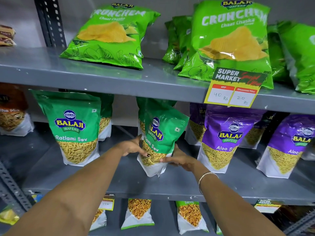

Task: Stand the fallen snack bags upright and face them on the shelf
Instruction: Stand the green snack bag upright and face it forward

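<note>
Both hands (133,147) grip tilted Ratlami Sev bag (160,138), top leaning right.

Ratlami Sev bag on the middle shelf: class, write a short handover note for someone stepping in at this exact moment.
Left hand: gripping the left side of the held Ratlami Sev bag.
Right hand: gripping its lower right side.
The bag is on the middle shelf, tilted right, label turned partly aside.
Done: the left Ratlami Sev bag stands upright, facing front; the Aloo Sev bags stand too.
Left: straighten and face the held bag. The Crunchem bag above leans back.
</note>
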